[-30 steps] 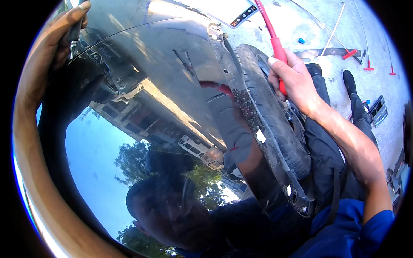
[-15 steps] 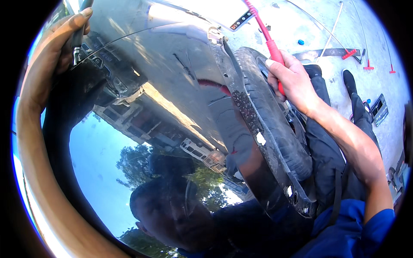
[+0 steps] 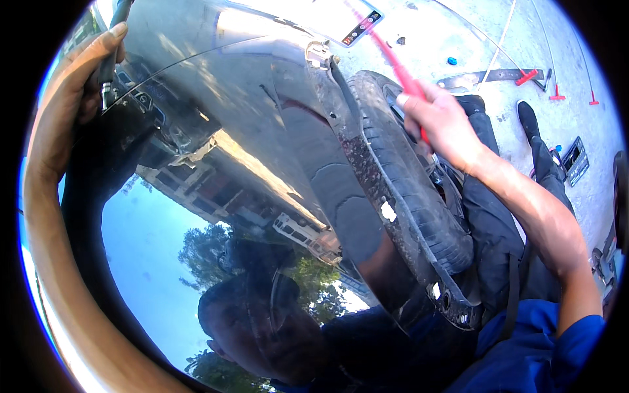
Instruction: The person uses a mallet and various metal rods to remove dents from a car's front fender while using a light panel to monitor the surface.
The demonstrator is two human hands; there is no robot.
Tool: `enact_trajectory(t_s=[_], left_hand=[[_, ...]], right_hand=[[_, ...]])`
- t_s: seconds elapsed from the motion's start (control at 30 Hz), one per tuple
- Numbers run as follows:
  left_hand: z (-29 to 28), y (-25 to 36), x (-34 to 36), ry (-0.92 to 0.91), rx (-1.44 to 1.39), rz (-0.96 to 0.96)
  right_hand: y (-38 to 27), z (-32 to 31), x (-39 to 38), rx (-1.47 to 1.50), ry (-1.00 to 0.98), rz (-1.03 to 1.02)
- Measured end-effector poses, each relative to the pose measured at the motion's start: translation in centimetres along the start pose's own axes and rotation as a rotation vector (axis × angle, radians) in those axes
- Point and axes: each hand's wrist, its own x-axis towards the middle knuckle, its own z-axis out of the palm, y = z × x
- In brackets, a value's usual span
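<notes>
Over the glossy dark car panel (image 3: 229,72), on the far left from where I stand, the person's left hand (image 3: 75,88) has its thumb and fingers closed round a dark, pen-like tool (image 3: 109,65). Its metal tip points down beside the thin seam in the panel; whether it touches, I can't tell. Across on the right, the right hand (image 3: 449,124) grips a red stick-shaped tool (image 3: 400,69), fingers wrapped round its lower end and thumb laid along it. The stick is raised and blurred, slanting up and left, above the tyre (image 3: 413,183) and just beside the panel's scuffed edge (image 3: 367,164), which carries white patches. Trees, sky and a head show as reflections in the shiny paint. On the pale floor beyond lie red-handled rods (image 3: 526,77), a small blue cap (image 3: 452,61) and a dark strip (image 3: 501,76).
</notes>
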Motion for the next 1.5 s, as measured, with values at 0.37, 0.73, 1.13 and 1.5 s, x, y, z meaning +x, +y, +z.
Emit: enact_trajectory(t_s=[0.37, 0.73, 1.13, 1.5], left_hand=[[1.7, -2.4, 2.2, 0.032, 0.009, 0.033], [0.9, -14.5, 3.2, -0.014, 0.005, 0.36], [-2.0, -16.1, 5.2, -0.093, -0.185, 0.07], [0.0, -4.8, 2.0, 0.013, -0.056, -0.004]], right_hand=[[0.0, -0.2, -0.7, 0.06, 0.088, 0.013], [0.7, -0.2, -1.5, -0.071, -0.047, 0.046], [-0.7, 0.5, -5.9, 0.148, 0.05, -0.009], [0.6, -0.3, -5.1, 0.009, -0.07, 0.01]])
